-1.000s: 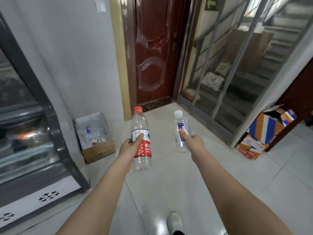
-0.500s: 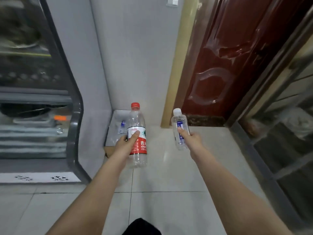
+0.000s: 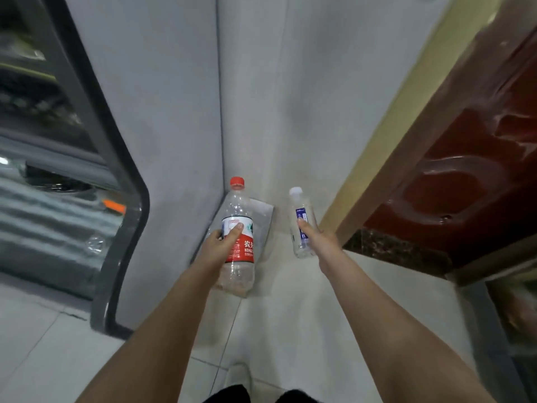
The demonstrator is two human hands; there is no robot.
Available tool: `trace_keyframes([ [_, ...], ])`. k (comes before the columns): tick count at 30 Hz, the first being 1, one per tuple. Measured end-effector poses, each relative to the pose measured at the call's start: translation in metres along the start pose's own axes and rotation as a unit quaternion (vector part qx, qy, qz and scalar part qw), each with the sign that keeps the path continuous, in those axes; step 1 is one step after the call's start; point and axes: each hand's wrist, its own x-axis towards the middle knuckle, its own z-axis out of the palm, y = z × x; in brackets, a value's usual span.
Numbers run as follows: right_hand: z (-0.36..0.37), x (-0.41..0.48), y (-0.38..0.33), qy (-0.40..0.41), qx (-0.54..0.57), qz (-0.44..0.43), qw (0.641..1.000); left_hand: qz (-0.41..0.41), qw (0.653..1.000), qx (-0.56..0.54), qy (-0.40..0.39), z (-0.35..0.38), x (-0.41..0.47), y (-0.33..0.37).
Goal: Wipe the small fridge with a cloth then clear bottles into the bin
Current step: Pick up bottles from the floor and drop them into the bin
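Risk of missing
Left hand (image 3: 222, 244) gripped the red-capped bottle (image 3: 238, 269), right hand (image 3: 316, 239) the white-capped bottle (image 3: 300, 205); dropped early, they might have missed the bin (image 3: 263, 218).

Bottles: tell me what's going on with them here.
A person holds two bottles out front. The left hand grips the red-capped bottle, the right hand the smaller white-capped bottle. Both are held near the bin in the corner beside the fridge; neither is in it yet.
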Motion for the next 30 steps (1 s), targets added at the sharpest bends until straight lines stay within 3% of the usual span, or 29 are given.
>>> trace_keyframes([
  [8, 0.055, 0.122, -0.028, -0.066, -0.076, 0.065, 0.993, -0.041, 0.997, -0.029, 0.063, 0.015, 0.095, 0.026],
  [13, 0.099, 0.227, -0.038, -0.134, -0.159, 0.073, 0.976, -0.085, 0.982, -0.058, 0.156, 0.03, 0.173, 0.02],
  [17, 0.129, 0.304, -0.034, -0.204, -0.252, 0.081, 0.942, -0.141, 0.958, -0.109, 0.224, 0.048, 0.241, -0.003],
  [22, 0.162, 0.379, -0.015, -0.254, -0.334, 0.088, 0.903, -0.218, 0.933, -0.137, 0.25, 0.061, 0.301, -0.041],
  [30, 0.235, 0.483, 0.087, -0.334, -0.517, 0.019, 0.788, -0.276, 0.919, 0.029, 0.28, 0.051, 0.412, -0.158],
])
